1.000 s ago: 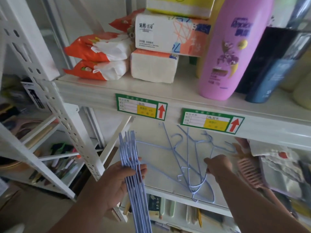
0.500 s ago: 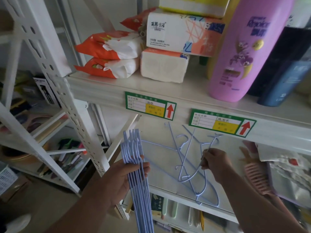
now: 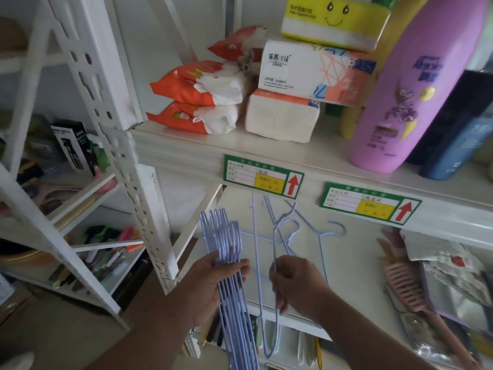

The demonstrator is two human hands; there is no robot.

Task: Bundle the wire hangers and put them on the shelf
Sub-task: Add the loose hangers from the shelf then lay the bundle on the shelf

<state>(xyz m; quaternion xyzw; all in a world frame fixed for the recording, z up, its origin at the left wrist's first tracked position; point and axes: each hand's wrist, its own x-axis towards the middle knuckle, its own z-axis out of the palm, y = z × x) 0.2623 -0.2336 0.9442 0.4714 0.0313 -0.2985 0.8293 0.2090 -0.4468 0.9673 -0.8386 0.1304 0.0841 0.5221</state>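
Bundle of hangers (image 3: pixel 231 284): pale blue wire, stacked flat, hooks up, long ends running down out of view; held in front of the lower shelf (image 3: pixel 354 265).
Left hand (image 3: pixel 210 284): fingers wrapped closed around the middle of the bundle.
Single hanger (image 3: pixel 276 263): lifted off the shelf, hanging just beside the bundle, not yet joined to it.
Right hand (image 3: pixel 296 281): fingers pinched closed on the single hanger's wire.
Loose hangers (image 3: pixel 324 233): a few lie crossed on the shelf behind, hooks overlapping.
Risk, snag: the lifted hanger seems to cross a loose one; pulling may drag others off the edge.
Risk, slip: the bundle is gripped at one point only, so it may fan out when another is pushed in.
Risk, neighbours: comb (image 3: pixel 408 289) and foil packets (image 3: pixel 453 273) lie near; a swinging wire could knock them.
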